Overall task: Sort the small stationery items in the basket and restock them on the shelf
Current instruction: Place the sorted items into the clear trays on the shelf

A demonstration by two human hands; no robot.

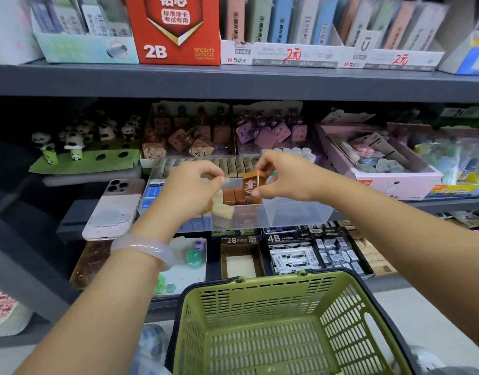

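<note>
**Green basket below, both hands at the clear bin on the shelf**

The green basket sits closest to the camera at the bottom, its slotted walls and floor in view; no items show inside it. Above it rises the grey shelf, the largest thing here, with a red 2B lead box on its upper level and display boxes of erasers and small figures on the level below. At the front of that lower level stands a clear plastic bin, which holds several brown and pale yellow erasers packed at its left end. A phone lies face down just left of the bin.

The left hand, with a pale bangle on its wrist, hangs over the bin's left end; its fingers curl together, and I cannot tell whether that grip holds anything. The right hand pinches a small orange-brown eraser between thumb and fingertips, upright, just above the brown ones in the bin.
</note>
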